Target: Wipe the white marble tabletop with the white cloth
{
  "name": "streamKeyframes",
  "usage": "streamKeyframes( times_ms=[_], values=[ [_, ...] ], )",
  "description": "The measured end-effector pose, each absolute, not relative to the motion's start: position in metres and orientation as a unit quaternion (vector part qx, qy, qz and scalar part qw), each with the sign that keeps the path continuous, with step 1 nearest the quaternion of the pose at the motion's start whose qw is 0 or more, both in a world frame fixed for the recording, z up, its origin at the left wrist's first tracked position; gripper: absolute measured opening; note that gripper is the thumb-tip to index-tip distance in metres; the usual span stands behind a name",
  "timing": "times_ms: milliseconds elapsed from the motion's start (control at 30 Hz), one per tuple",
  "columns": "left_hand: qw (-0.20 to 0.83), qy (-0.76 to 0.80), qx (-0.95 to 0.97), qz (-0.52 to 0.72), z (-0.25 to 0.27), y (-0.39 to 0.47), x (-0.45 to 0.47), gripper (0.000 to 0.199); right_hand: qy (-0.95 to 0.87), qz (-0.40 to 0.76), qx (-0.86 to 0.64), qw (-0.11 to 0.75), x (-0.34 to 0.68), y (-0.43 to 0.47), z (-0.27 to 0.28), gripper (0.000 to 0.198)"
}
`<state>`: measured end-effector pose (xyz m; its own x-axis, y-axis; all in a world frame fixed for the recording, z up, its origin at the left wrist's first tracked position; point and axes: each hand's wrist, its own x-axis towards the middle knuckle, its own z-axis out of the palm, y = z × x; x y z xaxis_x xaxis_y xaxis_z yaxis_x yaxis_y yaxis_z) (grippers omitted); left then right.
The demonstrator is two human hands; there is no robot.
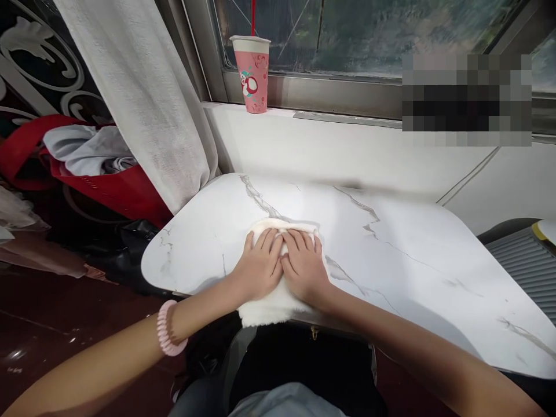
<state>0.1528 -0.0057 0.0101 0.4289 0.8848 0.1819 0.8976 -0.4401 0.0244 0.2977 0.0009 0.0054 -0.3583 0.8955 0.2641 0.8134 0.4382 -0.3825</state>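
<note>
Pressing palms-down on a cream-white cloth (269, 311), the left hand (260, 263) and the right hand (306, 267) are lying side by side, opened out flat with fingers slightly spread, pinning the cloth rather than gripping it. Their thumbs are coming together in the middle; whether they are touching is hard to tell. The cloth is resting at the desk's near edge, its fluffy border seeming to reach over the rim and its far side bunching into a soft ridge just beyond the fingertips.

Around it the desk (403, 249) is spreading smooth and white, with grey marble-like veins and rounded corners; its top is stretching farther to the right of the hands than to the left. A pink coiled band (167, 328) is circling the left wrist.

Along the far edge a white wall (339, 153) is rising to a ledge, where a tapered pink cup (255, 75) with a red straw is standing upright before a metal-framed window (347, 87). Leftward, a pale textured curtain (143, 87) is hanging near the desk's corner, partly covering a red bag (113, 194) that is holding crumpled grey fabric (87, 147).
</note>
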Motion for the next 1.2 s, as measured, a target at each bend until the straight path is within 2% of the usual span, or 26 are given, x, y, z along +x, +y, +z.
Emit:
streamKeyframes(
  times_ms=[433,633,933,1200],
  values=[
    [0.002,-0.516,-0.85,-0.108,0.008,0.162,0.135,0.047,-0.763,0.089,-0.577,0.278,0.27,0.149,0.003,0.042],
    [-0.015,-0.506,-0.852,-0.137,0.008,0.215,0.136,0.041,-0.743,0.072,-0.602,0.283,0.265,0.198,0.001,0.04],
    [-0.01,-0.508,-0.847,-0.154,0.011,0.245,0.134,0.036,-0.719,0.023,-0.628,0.298,0.255,0.226,-0.003,0.037],
    [-0.015,-0.513,-0.843,-0.16,0.01,0.216,0.131,0.04,-0.71,0.059,-0.634,0.3,0.253,0.198,-0.001,0.04]
  ],
)
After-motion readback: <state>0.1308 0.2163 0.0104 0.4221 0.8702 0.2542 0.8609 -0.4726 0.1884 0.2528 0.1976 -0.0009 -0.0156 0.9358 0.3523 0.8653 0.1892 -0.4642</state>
